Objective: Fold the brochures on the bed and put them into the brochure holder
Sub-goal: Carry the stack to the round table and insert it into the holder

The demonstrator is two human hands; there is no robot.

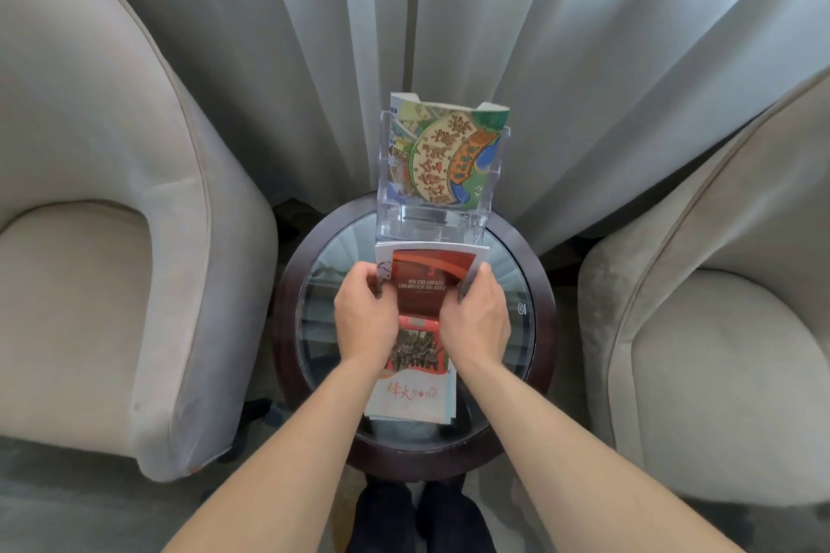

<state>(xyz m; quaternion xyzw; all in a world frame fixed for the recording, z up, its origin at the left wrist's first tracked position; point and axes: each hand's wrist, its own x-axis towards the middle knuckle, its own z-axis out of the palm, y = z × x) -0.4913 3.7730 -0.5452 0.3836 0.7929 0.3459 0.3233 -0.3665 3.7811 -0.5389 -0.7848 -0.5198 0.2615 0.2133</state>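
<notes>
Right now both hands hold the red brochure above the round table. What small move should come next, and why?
Probably lift the red brochure forward and up toward the clear brochure holder. The left hand and right hand grip its two sides, so it seems ready. The holder's back tier has a green brochure, while its front pocket looks empty. More brochures wait on the table.

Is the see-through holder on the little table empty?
No. A colourful brochure already stands upright in the back of the clear holder. Its front pocket looks empty.
</notes>
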